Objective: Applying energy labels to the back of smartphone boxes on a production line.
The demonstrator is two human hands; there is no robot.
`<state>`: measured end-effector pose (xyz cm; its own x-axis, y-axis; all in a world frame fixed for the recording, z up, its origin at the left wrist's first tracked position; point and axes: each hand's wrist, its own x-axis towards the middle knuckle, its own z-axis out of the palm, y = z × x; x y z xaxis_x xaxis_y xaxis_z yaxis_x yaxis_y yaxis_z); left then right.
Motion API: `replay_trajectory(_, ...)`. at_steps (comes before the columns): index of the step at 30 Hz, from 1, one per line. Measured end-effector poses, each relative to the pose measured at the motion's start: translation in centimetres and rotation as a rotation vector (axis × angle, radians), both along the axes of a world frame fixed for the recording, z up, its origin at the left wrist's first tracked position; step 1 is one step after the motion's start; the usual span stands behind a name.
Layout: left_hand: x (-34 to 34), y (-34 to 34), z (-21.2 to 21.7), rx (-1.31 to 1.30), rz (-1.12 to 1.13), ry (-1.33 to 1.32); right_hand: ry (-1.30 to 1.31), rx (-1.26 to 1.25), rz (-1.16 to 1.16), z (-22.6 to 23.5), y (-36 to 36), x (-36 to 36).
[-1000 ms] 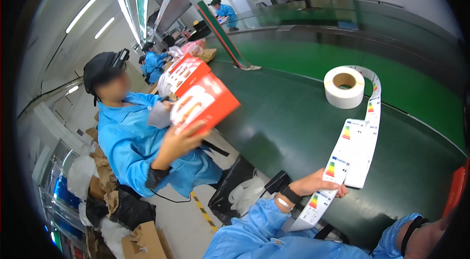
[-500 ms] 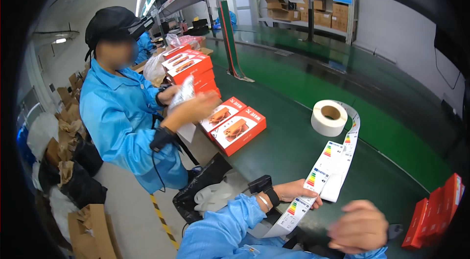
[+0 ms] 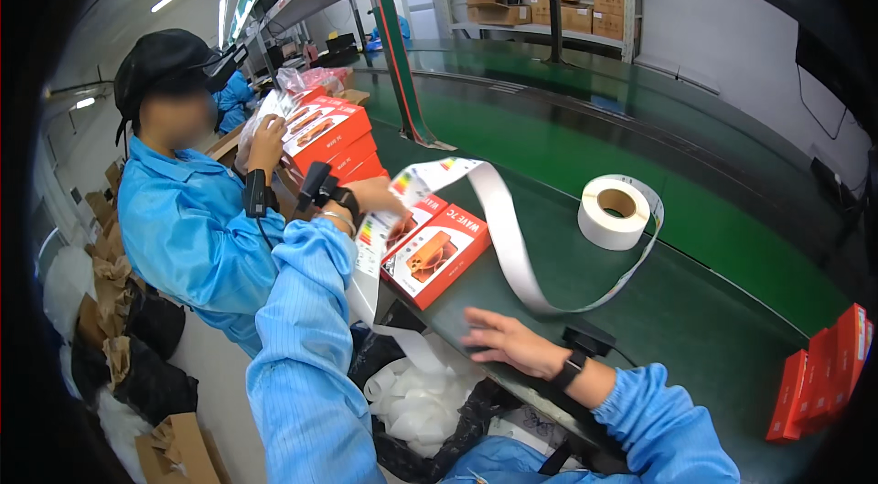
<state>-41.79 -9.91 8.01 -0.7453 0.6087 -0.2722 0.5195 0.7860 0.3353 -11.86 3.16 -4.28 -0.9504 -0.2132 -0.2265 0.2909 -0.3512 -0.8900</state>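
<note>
My left hand (image 3: 373, 195) is stretched to the far left and grips a strip of energy labels (image 3: 512, 246); its fingertips are partly hidden by the strip. From there the strip loops across the green table to the label roll (image 3: 611, 217), and its other end hangs down past the table edge. Two red-and-white phone boxes (image 3: 436, 255) lie side by side just under my left hand. My right hand (image 3: 510, 344) is open over the near table edge, fingers apart, holding nothing.
To the left a co-worker in a blue coat (image 3: 197, 237) reaches to a stack of red boxes (image 3: 334, 145). Below the table edge is a black-lined bin (image 3: 416, 411) with white backing paper. More red boxes (image 3: 819, 383) stand at right. A metal post (image 3: 398, 72) rises from the table.
My left hand has swung far left with the label strip, pulling it into a long loop. My right hand has moved left and opened. The co-worker's hands have gone to the stacked boxes.
</note>
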Motion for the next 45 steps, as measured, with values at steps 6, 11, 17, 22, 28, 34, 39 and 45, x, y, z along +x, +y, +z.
replay_trajectory(6, -7.9, -4.3, -7.0, 0.329, 0.259, -0.147, -0.074, -0.032, -0.149, -1.5, -1.3, -7.3)
replay_trajectory(11, -3.6, -3.1, -8.7, 0.654, 0.406, -0.546, -0.11, 0.012, -0.29, -0.7, 0.1, -9.5)
replay_trajectory(17, 1.1, -4.7, -8.5, 0.772, 0.223, -0.622, -0.166, -0.029, -0.296, 2.8, 1.2, -5.5)
replay_trajectory(22, 10.5, -2.7, -5.0, 0.772, 0.024, -0.452, -0.254, -0.205, -0.439, 2.5, 2.5, 1.4)
replay_trajectory(28, 21.5, 1.9, 0.5, 0.843, -0.829, 0.601, 0.089, -0.681, -0.528, 1.8, 8.4, 8.0)
replay_trajectory(34, 30.1, 4.2, -8.3, 0.744, -0.979, 0.961, 0.235, -0.846, -0.641, -0.8, 14.4, 15.4)
replay_trajectory(39, 37.9, 4.3, -15.1, 0.604, -1.099, 1.046, 0.235, -0.627, -0.768, -3.4, 20.2, 20.5)
replay_trajectory(45, 40.9, 5.0, -16.7, 0.477, -1.202, 0.474, 0.102, -0.115, -0.79, -2.7, 24.2, 23.8)
